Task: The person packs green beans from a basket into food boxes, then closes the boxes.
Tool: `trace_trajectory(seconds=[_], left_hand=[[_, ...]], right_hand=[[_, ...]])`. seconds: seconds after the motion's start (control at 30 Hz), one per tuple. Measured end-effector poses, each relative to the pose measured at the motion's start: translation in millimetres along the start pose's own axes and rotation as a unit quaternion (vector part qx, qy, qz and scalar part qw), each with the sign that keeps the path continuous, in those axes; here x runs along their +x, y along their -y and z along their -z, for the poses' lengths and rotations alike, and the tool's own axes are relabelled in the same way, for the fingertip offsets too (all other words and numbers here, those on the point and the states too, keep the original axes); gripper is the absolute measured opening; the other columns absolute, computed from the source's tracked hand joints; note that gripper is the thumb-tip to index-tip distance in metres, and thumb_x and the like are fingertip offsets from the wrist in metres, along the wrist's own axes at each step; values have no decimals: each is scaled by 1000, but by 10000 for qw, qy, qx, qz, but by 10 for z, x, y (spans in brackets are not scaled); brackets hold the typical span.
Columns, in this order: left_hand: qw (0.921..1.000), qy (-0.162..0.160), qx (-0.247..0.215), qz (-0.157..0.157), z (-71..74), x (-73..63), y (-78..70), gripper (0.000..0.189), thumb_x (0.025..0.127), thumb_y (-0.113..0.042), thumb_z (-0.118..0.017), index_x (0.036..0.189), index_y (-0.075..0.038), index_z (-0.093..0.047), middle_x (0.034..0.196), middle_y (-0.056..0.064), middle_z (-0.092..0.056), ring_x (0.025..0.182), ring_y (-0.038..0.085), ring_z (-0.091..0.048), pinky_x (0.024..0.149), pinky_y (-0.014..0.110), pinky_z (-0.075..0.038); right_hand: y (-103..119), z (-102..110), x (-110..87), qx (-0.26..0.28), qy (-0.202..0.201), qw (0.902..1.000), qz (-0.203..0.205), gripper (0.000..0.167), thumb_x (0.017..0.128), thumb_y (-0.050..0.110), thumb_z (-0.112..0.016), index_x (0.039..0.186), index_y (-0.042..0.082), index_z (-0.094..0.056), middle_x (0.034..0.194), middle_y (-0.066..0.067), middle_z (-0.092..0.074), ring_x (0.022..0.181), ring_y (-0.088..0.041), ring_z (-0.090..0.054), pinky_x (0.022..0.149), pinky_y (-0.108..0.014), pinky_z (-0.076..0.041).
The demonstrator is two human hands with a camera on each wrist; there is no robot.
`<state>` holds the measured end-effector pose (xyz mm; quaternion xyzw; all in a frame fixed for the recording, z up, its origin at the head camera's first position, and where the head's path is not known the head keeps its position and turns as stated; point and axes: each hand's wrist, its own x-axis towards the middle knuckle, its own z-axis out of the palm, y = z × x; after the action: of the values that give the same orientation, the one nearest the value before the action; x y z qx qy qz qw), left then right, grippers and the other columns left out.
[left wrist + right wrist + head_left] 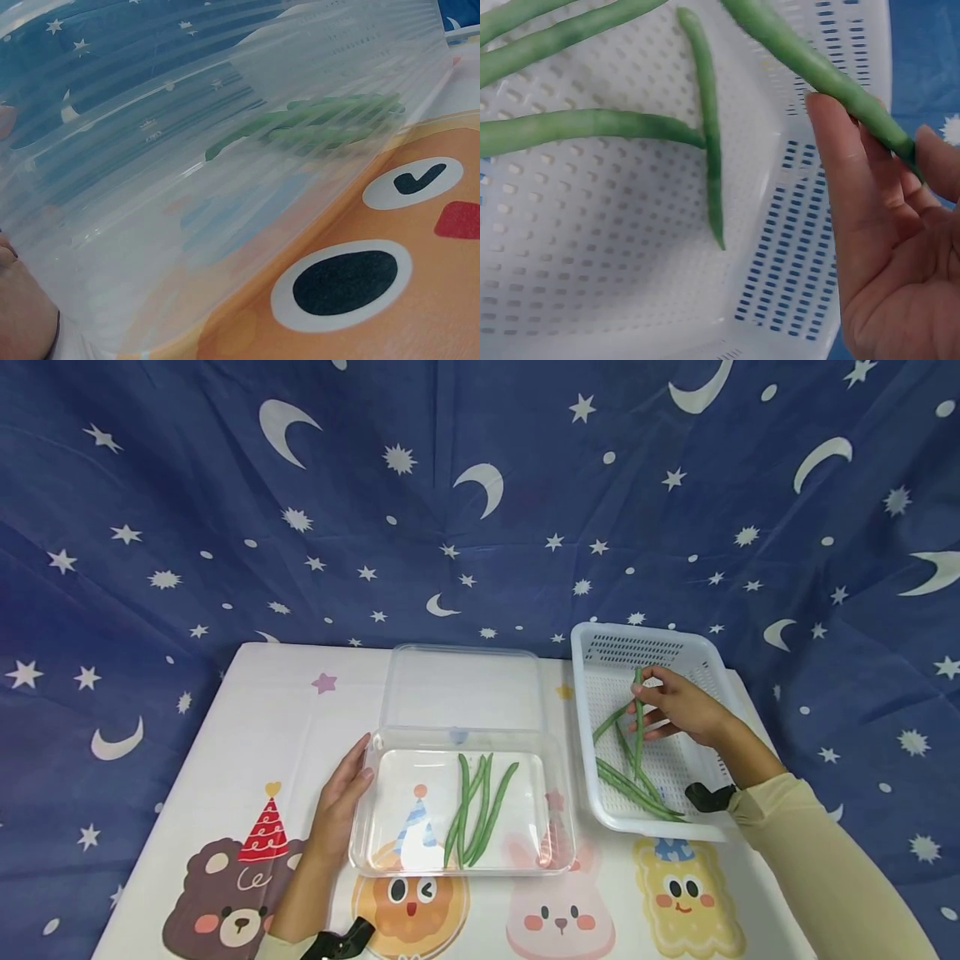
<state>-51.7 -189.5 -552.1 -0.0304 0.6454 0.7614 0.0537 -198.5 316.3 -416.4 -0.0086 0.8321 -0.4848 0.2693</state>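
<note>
My right hand pinches a green bean between thumb and fingers and holds it over the white perforated basket. In the right wrist view the held bean slants down to the fingertips. Several other green beans lie in the basket. My left hand rests against the left side of a clear plastic container, its fingers fairly straight along the wall. Inside that container several green beans lie side by side, seen blurred through the wall in the left wrist view.
Behind the container a clear lid lies flat on the table, which has a white cartoon-print cover. A blue curtain with moons and stars hangs behind the table. The basket stands at the table's right edge.
</note>
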Motion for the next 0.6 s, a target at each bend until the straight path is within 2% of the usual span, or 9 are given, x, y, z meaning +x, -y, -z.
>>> trace_trajectory(seconds=[0.13, 0.3, 0.4, 0.6], left_hand=[[10000, 16, -27, -39, -2, 3, -11, 56, 109, -28, -45, 162, -29, -28, 172, -6, -20, 160, 19, -14, 114, 10, -31], [9999, 16, -12, -111, -6, 7, -27, 56, 109, -27, -45, 162, -29, -28, 171, -5, -20, 160, 20, -15, 114, 11, -32], [9999, 12, 5, -102, -4, 2, -37, 56, 109, -27, -45, 162, -28, -28, 172, -4, -21, 160, 22, -15, 113, 11, -33], [10000, 12, -30, -58, -13, -16, -44, 56, 109, -27, -45, 162, -26, -28, 172, -4, -20, 160, 22, -14, 113, 10, -32]], right_hand=[[40, 8, -60, 116, -159, 9995, 231, 37, 108, 39, -49, 123, 9, -34, 100, -6, -67, 89, -31, -77, 73, -49, -65], [121, -40, -147, 462, -263, 9974, 492, 36, 106, 34, -54, 123, 8, -36, 94, -1, -69, 83, -24, -76, 73, -47, -65], [179, -93, -216, 674, -256, 9962, 488, 38, 104, 27, -60, 127, 8, -35, 96, 1, -70, 85, -22, -76, 72, -43, -65], [327, -259, -390, 845, -64, 9954, 454, 47, 98, 14, -69, 134, 13, -38, 106, -1, -62, 90, -20, -76, 75, -39, -65]])
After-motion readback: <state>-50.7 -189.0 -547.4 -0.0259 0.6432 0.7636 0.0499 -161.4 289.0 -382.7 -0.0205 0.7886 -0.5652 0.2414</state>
